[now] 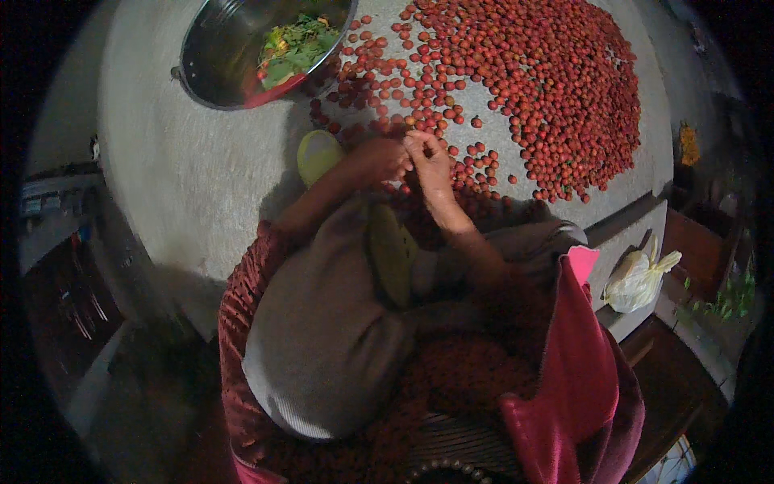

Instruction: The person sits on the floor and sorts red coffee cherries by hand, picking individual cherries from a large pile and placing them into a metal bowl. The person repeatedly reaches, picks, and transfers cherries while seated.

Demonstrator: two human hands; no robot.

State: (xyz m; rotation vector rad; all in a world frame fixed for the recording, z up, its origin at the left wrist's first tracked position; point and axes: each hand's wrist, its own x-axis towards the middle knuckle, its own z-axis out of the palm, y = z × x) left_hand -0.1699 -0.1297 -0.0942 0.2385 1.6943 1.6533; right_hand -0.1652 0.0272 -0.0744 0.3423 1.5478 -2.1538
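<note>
My left hand [390, 158] and my right hand [428, 154] meet over the near edge of scattered small round red fruits [423, 94]. The right hand's thumb and forefinger are pinched together at the left hand's fingers; whatever they pinch is too small to make out. Shadow covers most of the left hand, and its fingers are curled. Beyond the hands the fruits thicken into a broad heap [562, 91] at the upper right. A metal basin [211, 66] with green leaves [296, 48] and some yellow and red bits inside stands at the upper left.
A yellow-green oval thing [318, 157], perhaps a slipper, lies left of my left forearm. My bent legs in grey trousers [326, 314] are below the hands. On a ledge at the right sits a knotted pale plastic bag [632, 281]. Green plants [728, 296] show farther right.
</note>
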